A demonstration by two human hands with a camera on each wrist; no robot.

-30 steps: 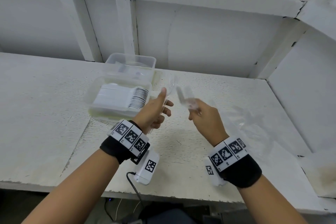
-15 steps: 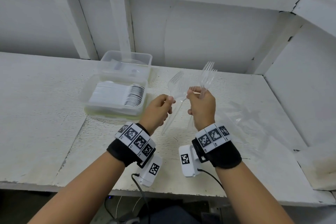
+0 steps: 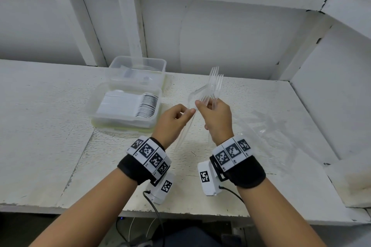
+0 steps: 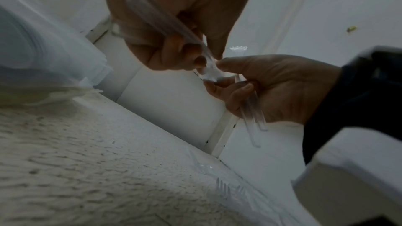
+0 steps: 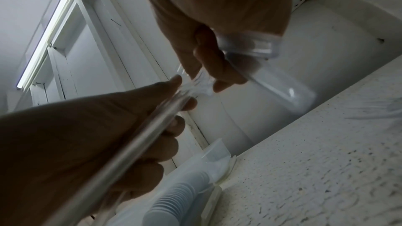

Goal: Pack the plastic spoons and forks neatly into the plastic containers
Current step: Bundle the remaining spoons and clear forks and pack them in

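Both hands are raised over the white table, fingertips almost touching. My right hand (image 3: 202, 106) grips a small bundle of clear plastic forks (image 3: 215, 81), tines pointing up; their handles (image 4: 252, 114) stick out below the palm. My left hand (image 3: 187, 112) pinches other clear forks (image 3: 183, 134) and tilts their heads (image 5: 193, 83) against the right hand's bundle. The near plastic container (image 3: 94, 114) holds a neat row of white spoons (image 3: 128, 106). A second clear container (image 3: 160, 66) stands behind it; its contents are unclear.
Several loose clear forks (image 3: 271, 126) lie scattered on the table to the right of my hands. A white wall with posts runs close behind the containers, and a side wall (image 3: 331, 96) bounds the table on the right. The table's front edge is near my forearms.
My right hand rose and turned its forks tines-up, then the hands closed in. The left hand's forks have tipped over to meet the right hand's bundle.
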